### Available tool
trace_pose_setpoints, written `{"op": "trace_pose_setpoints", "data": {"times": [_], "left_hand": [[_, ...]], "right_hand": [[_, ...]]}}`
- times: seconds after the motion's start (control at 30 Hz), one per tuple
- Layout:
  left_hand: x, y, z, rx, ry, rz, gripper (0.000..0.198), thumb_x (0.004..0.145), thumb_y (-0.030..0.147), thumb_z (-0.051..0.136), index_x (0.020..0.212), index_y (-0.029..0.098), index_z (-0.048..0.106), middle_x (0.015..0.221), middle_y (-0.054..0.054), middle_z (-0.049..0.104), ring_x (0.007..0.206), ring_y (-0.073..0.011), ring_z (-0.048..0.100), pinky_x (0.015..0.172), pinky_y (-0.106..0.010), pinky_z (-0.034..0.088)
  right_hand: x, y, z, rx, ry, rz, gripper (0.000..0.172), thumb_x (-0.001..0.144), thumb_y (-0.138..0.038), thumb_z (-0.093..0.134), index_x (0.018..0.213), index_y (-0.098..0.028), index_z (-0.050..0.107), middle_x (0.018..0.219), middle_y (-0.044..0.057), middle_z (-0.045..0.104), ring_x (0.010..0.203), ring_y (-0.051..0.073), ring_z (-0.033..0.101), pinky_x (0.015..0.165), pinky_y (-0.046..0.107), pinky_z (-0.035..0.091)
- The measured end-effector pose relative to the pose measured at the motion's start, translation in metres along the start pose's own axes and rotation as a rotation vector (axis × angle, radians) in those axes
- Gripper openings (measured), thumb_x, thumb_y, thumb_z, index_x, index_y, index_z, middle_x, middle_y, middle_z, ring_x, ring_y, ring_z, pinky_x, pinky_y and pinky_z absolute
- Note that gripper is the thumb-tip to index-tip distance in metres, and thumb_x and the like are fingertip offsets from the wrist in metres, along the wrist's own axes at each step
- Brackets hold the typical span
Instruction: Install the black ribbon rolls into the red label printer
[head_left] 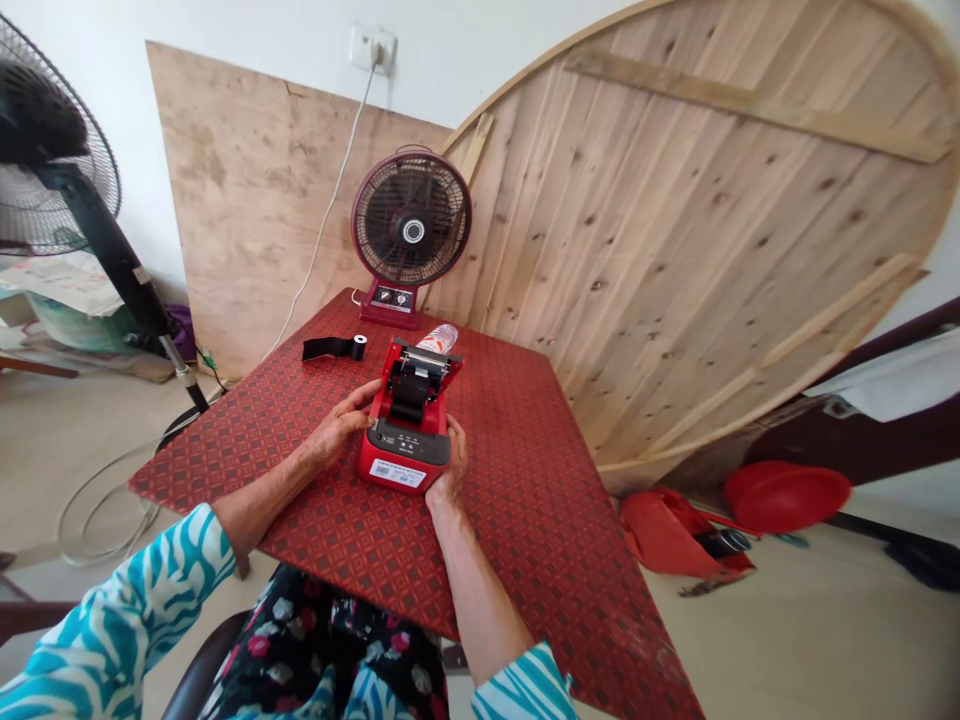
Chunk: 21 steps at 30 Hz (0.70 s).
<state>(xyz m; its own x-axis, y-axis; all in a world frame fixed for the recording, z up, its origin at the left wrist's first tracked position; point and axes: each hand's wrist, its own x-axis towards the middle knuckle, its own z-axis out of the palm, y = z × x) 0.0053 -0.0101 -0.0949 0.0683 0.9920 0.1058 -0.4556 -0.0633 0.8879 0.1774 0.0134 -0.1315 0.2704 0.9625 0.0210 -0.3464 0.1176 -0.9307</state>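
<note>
A red and black label printer (405, 440) sits on the patterned red table (517, 480), its lid raised at the back. Inside the open compartment lies a black roll (409, 392). My left hand (346, 418) rests along the printer's left side, fingers pressed to the casing. On the opposite side, my right hand (451, 468) wraps around the lower right corner. Both hands hold the printer between them; the right fingertips are partly hidden. Behind it to the left, a small roll of black ribbon (358, 347) stands with a strip trailing off leftward.
A clear plastic bottle (441, 338) lies just behind the printer. At the table's far edge stands a maroon fan (412, 232), its cord running to a wall socket (373, 50). A round wooden board (637, 250) leans behind, and a black stand fan (112, 230) is at left.
</note>
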Motion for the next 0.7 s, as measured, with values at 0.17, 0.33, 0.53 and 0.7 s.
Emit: {"op": "trace_pose_setpoints", "data": {"times": [0.17,0.33,0.53,0.7], "left_hand": [[-0.001,0.009,0.001,0.193,0.089,0.095,0.047,0.064,0.022,0.065,0.111,0.024,0.068,0.133,-0.007,0.057,0.119,-0.0303,0.054,0.1,-0.041,0.041],[0.017,0.047,0.019,0.749,0.011,0.356,0.017,0.076,0.033,0.065,0.086,0.023,0.074,0.099,-0.007,0.069,0.1,-0.0256,0.061,0.096,-0.039,0.042],[0.065,0.05,0.05,1.221,-0.317,0.196,0.01,0.057,0.025,0.079,0.063,0.026,0.071,0.078,-0.005,0.071,0.089,-0.028,0.064,0.087,-0.035,0.045],[0.084,0.024,0.053,1.249,-0.281,0.213,0.018,0.056,0.028,0.083,0.054,0.023,0.066,0.062,-0.01,0.065,0.083,-0.0335,0.066,0.083,-0.042,0.046]], "right_hand": [[0.001,0.002,0.001,-0.006,-0.007,0.018,0.047,0.078,-0.05,0.053,0.114,-0.021,0.061,0.094,0.001,0.069,0.072,0.014,0.061,0.068,0.028,0.047],[0.004,0.005,-0.002,-0.044,-0.028,-0.032,0.044,0.079,-0.049,0.051,0.109,-0.02,0.064,0.1,0.003,0.069,0.082,0.015,0.061,0.073,0.028,0.046],[0.005,0.005,-0.001,-0.011,-0.069,-0.074,0.045,0.077,-0.049,0.052,0.11,-0.02,0.064,0.099,0.003,0.069,0.091,0.017,0.061,0.079,0.03,0.046],[0.007,0.008,0.0,0.01,-0.075,-0.088,0.042,0.078,-0.048,0.052,0.108,-0.02,0.065,0.096,0.002,0.069,0.092,0.017,0.061,0.08,0.03,0.046]]}}
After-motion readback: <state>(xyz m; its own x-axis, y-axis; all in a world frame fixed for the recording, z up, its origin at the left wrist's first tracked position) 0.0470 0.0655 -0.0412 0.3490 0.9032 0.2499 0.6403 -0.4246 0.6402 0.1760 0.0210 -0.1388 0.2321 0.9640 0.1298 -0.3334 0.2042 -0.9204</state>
